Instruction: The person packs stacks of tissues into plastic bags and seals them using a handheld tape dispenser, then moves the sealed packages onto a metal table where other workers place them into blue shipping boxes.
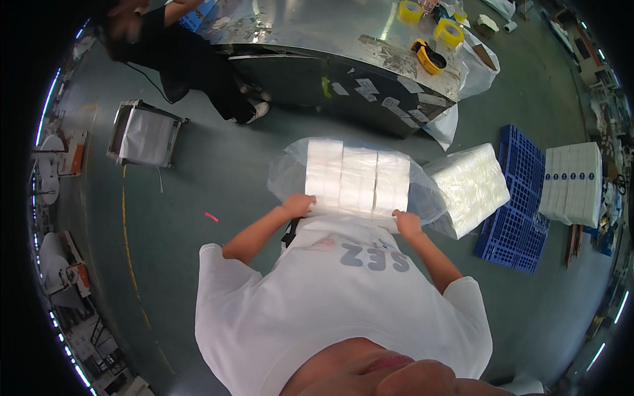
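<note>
Metal table point(297, 30) far side; blue pallet point(512, 231) right. Clear bag point(288, 168) of white packs point(358, 173) sits right at the torso, white bundle point(470, 190) just beside its right end. Left hand point(299, 204) clamped on bag's near-left edge, right hand point(407, 223) near-right.

Workshop: metal-topped bench point(297, 26), tape rolls point(450, 41), blue pallet point(514, 228)

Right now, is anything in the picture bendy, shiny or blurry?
In the head view, the table has a front edge that looks curved; in the head view, white glare streaks its metal top; in the head view, the white packs look very bright; in the head view, the other person looks smudgy toward the top left.
</note>
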The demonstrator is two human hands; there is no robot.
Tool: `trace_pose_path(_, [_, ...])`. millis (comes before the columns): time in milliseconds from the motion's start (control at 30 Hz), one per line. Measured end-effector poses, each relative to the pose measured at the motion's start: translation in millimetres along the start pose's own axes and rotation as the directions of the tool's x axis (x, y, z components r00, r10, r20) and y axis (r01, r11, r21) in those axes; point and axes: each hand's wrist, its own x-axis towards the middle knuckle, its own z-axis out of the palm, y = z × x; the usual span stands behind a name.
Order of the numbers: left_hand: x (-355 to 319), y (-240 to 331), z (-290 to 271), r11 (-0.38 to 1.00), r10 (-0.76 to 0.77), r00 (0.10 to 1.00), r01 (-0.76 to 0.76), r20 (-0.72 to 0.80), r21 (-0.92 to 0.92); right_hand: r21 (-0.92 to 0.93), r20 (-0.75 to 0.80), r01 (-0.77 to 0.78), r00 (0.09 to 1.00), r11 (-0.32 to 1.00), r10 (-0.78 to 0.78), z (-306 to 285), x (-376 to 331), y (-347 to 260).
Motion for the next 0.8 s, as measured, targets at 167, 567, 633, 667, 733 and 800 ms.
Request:
trace_pose_path(167, [14.6, -26.0, -34.7, 0.978, -0.192, 0.957, 0.169, -0.218, -0.118, -0.057, -0.247, -0.065, 0.968, 0.996, 0.049, -21.7, 55.9, 29.4])
trace_pose_path(567, [-15.9, -16.5, -38.6, 0.976, -0.005, 0.652, 0.168, -0.758, 0.138, -0.081, -0.174, 0.009, 0.985, 0.997, -0.023, 5.8, 142.7, 66.5])
trace_pose_path(633, [-7.9, 22.4, -10.8, 0.95, 0.312, 0.868, -0.285, -0.386, 0.125, -0.044, -0.103, -0.015, 0.995, 0.999, 0.01, 9.0, 143.1, 72.8])
trace_pose_path(667, [3.0, 31.8, 20.3, 0.885, 0.466, 0.826, -0.444, -0.318, 0.143, -0.036, -0.079, -0.037, 0.996, 0.999, 0.034, 5.9, 145.7, 71.7])
trace_pose_path(733, [26.4, 72.0, 21.1, 0.792, 0.58, 0.806, -0.525, -0.118, 0.31, -0.018, -0.026, -0.121, 0.992, 0.992, 0.121, 6.5, 146.7, 75.8])
trace_pose_path(800, [53.7, 78.4, 30.9, 0.832, 0.495, 0.867, -0.458, -0.047, 0.314, 0.006, -0.004, -0.135, 0.991, 0.991, 0.135, 0.0, 144.1, 72.9])
